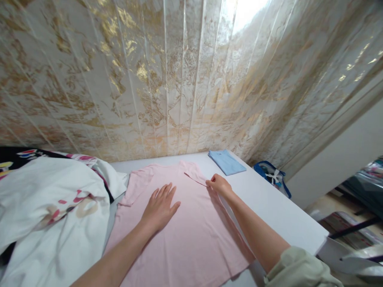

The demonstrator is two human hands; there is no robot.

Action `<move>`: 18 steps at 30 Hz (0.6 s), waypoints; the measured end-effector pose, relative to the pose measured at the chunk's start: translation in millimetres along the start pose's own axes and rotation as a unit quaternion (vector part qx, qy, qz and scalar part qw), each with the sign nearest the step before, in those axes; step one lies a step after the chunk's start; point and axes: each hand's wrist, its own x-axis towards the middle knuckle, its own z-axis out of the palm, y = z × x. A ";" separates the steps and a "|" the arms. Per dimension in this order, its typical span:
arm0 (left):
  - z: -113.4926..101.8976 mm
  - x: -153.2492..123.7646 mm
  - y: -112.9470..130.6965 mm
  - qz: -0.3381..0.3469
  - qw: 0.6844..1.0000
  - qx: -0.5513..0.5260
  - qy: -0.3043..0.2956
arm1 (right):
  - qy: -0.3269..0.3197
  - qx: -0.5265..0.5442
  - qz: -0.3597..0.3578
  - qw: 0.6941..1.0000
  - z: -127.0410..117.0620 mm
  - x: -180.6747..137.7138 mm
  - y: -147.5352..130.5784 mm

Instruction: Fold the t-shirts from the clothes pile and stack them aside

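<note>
The left hand point(160, 205) lies flat with its fingers spread, palm down on the middle of the pink T-shirt point(191, 239), pressing the cloth against the bench point(269, 207). The right hand point(218, 184) is closed in a pinch on the shirt's right edge, just below where the sleeve on that side is turned inward over the body of the shirt; thumb and fingertips meet on the fabric, and the forearm runs along the shirt's right side back to a pale green cuff point(296, 267) at the bottom of the view.

The T-shirt is spread across the centre of the white bench with its neck end away from the person and its hem close to them. Its other sleeve lies out flat to the left, touching a heap of white printed cloth point(50, 207) that covers the bench's left end, marked with pink and red shapes.

At the far right of the bench, apart from the shirt, sits a folded light blue garment point(226, 161). Beyond the bench's far right edge a blue bag point(273, 177) with white trim is on the floor. A cream and gold patterned curtain point(179, 79) hangs behind the bench
</note>
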 end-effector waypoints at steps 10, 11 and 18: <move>-6.6 -1.8 0.6 -0.010 0.999 -0.033 -0.007 | 0.013 0.077 -0.019 0.997 9.9 9.8 -0.5; -6.9 -2.1 0.6 -0.012 0.999 -0.037 -0.007 | 0.014 0.089 -0.017 0.996 10.4 9.2 -2.0; -4.3 -3.5 -1.2 -0.012 0.998 -0.062 -0.003 | -0.016 0.099 -0.016 0.995 14.9 5.2 -14.4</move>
